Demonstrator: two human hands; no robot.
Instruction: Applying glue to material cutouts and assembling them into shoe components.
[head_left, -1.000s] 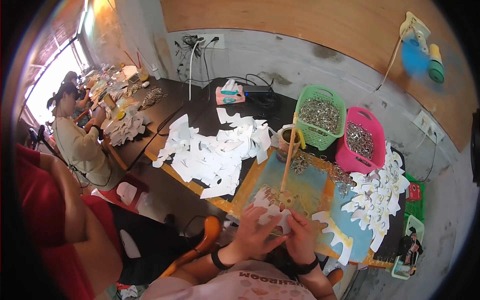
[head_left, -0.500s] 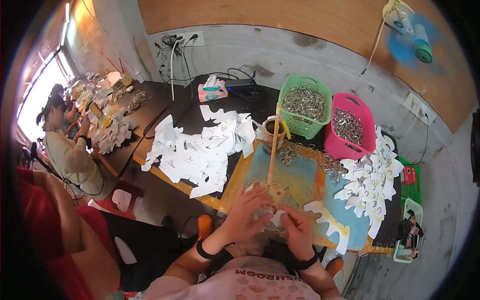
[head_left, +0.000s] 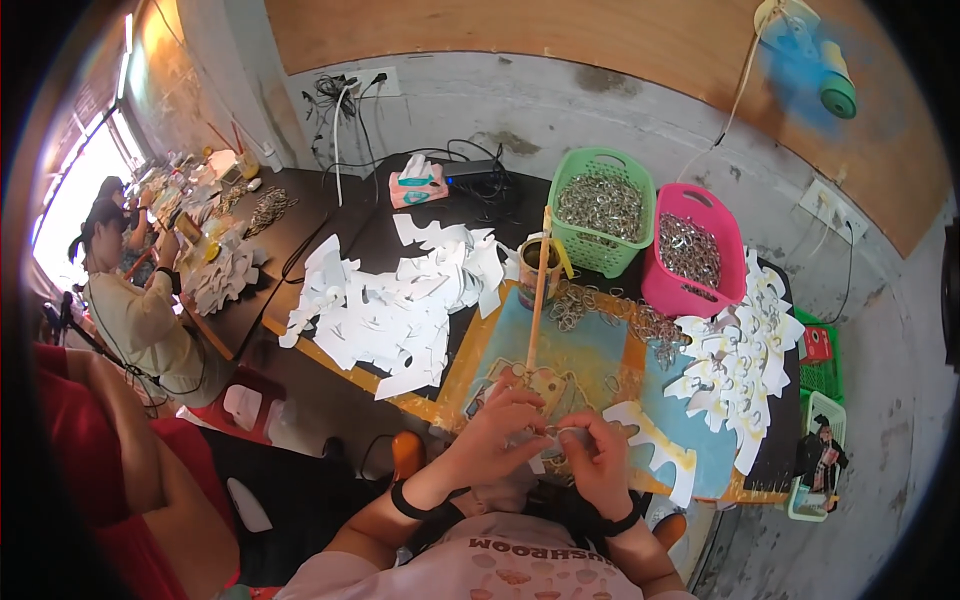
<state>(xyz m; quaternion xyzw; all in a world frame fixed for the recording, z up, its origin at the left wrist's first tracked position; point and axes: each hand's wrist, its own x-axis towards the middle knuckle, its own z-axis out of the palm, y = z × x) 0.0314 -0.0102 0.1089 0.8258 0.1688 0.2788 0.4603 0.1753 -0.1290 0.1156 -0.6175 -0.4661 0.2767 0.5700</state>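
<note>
Above the near table edge my two hands meet at a small white cut-out piece (head_left: pixel 572 436). The thumb and fingers of my right hand (head_left: pixel 597 466) are closed on it. My left hand (head_left: pixel 490 440) pinches at its left side, partly hiding what is between the fingertips. A wooden stick (head_left: pixel 538 310) slants down from a can (head_left: pixel 541 262) to just beyond my left fingers. To the right of my hands, a jagged white cut-out strip with yellowish stains (head_left: pixel 655 452) rests on the blue-stained board (head_left: pixel 700 400). Loose metal rings (head_left: pixel 572 303) lie near the can.
Behind stand a green basket (head_left: pixel 652 215) and a pink basket (head_left: pixel 735 255), both filled with metal rings. White cut-outs (head_left: pixel 400 300) heap at left; stained ones with rings (head_left: pixel 745 350) at right. A tissue pack (head_left: pixel 418 188) sits by the cables. Another person sits close at left.
My fingertips have drawn closer around the white piece, and it is tilted so less of it shows. The ring seen at it before is now hidden. The view has shifted slightly.
</note>
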